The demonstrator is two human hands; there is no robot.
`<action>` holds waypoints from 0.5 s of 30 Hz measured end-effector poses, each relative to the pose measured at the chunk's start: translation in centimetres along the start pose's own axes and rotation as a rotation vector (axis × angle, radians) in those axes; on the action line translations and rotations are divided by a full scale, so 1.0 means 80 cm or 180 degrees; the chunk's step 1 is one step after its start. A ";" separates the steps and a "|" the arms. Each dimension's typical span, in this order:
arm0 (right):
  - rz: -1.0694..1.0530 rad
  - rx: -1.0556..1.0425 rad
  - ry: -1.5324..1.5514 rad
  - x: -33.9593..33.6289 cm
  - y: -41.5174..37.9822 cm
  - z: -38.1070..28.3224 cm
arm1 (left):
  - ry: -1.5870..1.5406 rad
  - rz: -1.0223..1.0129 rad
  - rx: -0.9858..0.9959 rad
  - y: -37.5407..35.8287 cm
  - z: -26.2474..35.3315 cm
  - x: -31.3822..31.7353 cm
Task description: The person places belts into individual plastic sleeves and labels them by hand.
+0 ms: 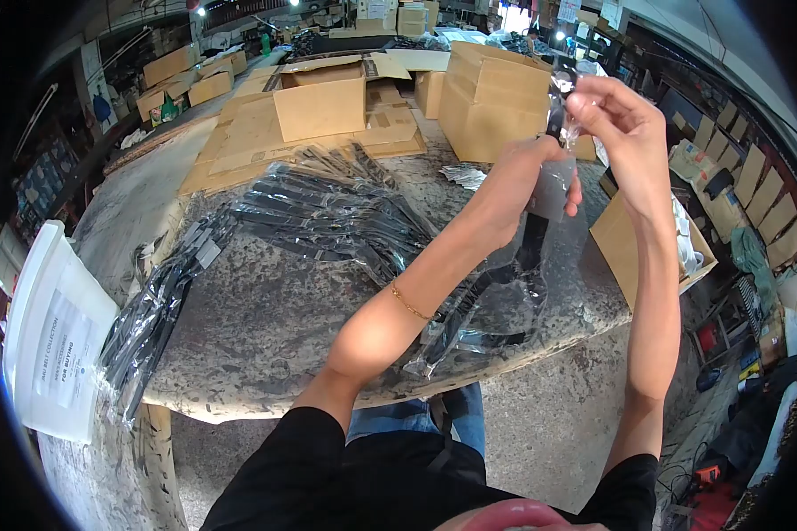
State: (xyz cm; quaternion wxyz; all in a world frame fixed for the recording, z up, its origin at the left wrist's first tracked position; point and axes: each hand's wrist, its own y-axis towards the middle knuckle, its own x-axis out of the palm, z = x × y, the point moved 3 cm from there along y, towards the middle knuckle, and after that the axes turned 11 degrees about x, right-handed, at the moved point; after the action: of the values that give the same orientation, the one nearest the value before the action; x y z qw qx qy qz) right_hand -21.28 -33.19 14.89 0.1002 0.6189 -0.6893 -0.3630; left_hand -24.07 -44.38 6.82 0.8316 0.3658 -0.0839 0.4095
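Note:
Both hands are raised over the right part of the table. A black belt in a clear plastic sleeve hangs from them, its lower part reaching down to the table edge. My left hand is wrapped round the sleeve near a pale tag. Just above it, my right hand pinches the top end of the plastic, beside a shiny black piece. A spread pile of black belts in clear sleeves lies left of my left arm, and more bagged belts trail toward the table's left edge.
A white labelled bin stands at the left edge of the table. Open cardboard boxes and a larger carton are at the back, over flattened cardboard. Another open box sits at the right edge.

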 end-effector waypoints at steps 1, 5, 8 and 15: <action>-0.0065 0.0043 -0.0087 0.003 -0.002 0.002 | -0.0003 -0.0001 0.0008 0.000 0.000 -0.002; -0.0082 0.0032 -0.0207 -0.003 0.001 0.013 | 0.0081 -0.0121 0.0083 -0.001 -0.001 -0.003; 0.0361 0.0328 -0.0091 -0.016 0.003 0.015 | 0.0474 -0.0129 0.0260 -0.012 0.005 0.008; -0.0372 -0.0037 0.0664 0.006 -0.010 0.033 | 0.0600 -0.0089 0.0278 -0.017 -0.005 -0.003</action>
State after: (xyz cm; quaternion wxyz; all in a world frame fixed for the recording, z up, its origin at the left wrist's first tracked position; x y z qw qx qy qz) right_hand -22.31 -32.61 12.38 0.1536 0.6918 -0.6358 -0.3058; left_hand -23.28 -44.81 5.72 0.8246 0.3628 0.0177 0.4337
